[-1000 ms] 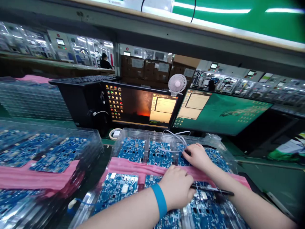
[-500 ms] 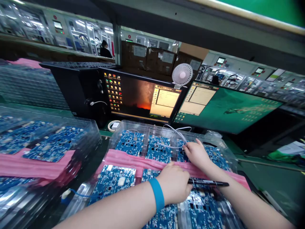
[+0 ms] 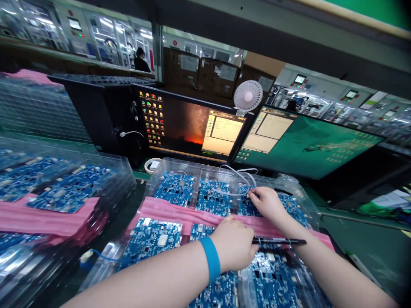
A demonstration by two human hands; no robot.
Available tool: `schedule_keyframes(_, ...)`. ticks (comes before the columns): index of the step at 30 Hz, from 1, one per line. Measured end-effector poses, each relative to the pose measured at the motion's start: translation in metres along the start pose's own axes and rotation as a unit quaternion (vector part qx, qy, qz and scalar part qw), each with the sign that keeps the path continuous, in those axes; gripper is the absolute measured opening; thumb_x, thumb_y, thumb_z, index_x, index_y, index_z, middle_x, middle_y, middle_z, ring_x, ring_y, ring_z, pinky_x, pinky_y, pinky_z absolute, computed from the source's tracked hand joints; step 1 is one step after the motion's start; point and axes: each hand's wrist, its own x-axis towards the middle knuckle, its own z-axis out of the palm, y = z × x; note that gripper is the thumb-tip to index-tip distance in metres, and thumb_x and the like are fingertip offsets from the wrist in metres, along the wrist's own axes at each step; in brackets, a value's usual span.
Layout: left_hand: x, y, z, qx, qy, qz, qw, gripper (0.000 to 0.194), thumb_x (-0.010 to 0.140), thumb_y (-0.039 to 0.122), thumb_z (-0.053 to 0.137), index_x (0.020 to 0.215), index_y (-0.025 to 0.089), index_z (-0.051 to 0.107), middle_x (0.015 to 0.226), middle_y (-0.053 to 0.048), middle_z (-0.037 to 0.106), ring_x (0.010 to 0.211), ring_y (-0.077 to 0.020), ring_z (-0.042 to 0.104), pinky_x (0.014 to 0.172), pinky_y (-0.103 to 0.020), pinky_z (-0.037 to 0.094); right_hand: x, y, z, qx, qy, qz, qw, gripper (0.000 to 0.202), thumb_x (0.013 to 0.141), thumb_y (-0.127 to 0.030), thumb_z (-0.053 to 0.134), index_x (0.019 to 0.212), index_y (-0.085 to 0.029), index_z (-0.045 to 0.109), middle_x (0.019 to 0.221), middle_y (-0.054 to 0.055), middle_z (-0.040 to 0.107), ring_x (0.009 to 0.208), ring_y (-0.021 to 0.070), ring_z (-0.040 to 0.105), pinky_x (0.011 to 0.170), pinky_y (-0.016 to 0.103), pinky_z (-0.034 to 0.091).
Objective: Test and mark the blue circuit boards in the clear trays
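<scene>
My left hand (image 3: pixel 236 244), with a blue band on its wrist, is closed around a black pen (image 3: pixel 282 241) that points right, towards my other forearm. Under it lie a pink foam strip (image 3: pixel 167 210) and blue circuit boards (image 3: pixel 157 237) in a clear plastic tray (image 3: pixel 196 188). Farther back, my right hand (image 3: pixel 268 203) pinches the end of a white cable (image 3: pixel 239 173) over a blue board (image 3: pixel 244 208) in the back row. Its fingertips hide the very end of the cable. From there the cable loops back towards the screens.
At the left stands another stack of trays with blue boards (image 3: pixel 69 188) and pink foam (image 3: pixel 45 218). Two monitors (image 3: pixel 180 124) stand behind the tray, with a small white fan (image 3: pixel 248 96) above them. A tape roll (image 3: pixel 147 165) lies beside the tray. A shelf crosses overhead.
The right hand's fingers have drawn together at the cable end; the raised finger has come down. The left hand keeps the pen in nearly the same place. The view has shifted slightly.
</scene>
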Motion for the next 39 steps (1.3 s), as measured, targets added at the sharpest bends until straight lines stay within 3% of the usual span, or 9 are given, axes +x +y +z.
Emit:
schedule_keyframes(14,-0.001,0.0008,0.0,0.002,-0.001,0.001,1.0,0.028,0.078,0.036,0.044,0.077,0.012,0.059,0.076,-0.009,0.064,0.077,-0.0222,0.058,0.087,-0.04,0.035,-0.0012,-0.0018,0.0035,0.015,0.002,0.014,1.0,0.028,0.087,-0.026,0.042,0.068,-0.017,0.061,0.064,0.002,0.058,0.063,0.0163,0.054,0.058,0.022,0.033)
schedule_keyframes(39,0.0002,0.0004,-0.0013,-0.001,-0.005,0.006,1.0,0.028,0.078,0.036,0.045,0.076,0.012,0.059,0.075,-0.009,0.064,0.076,-0.0217,0.058,0.084,-0.039,0.037,-0.0017,-0.0027,0.0043,-0.009,-0.011,0.027,1.0,0.032,0.087,-0.03,0.041,0.062,-0.018,0.057,0.059,0.002,0.056,0.059,0.016,0.053,0.053,0.022,0.031)
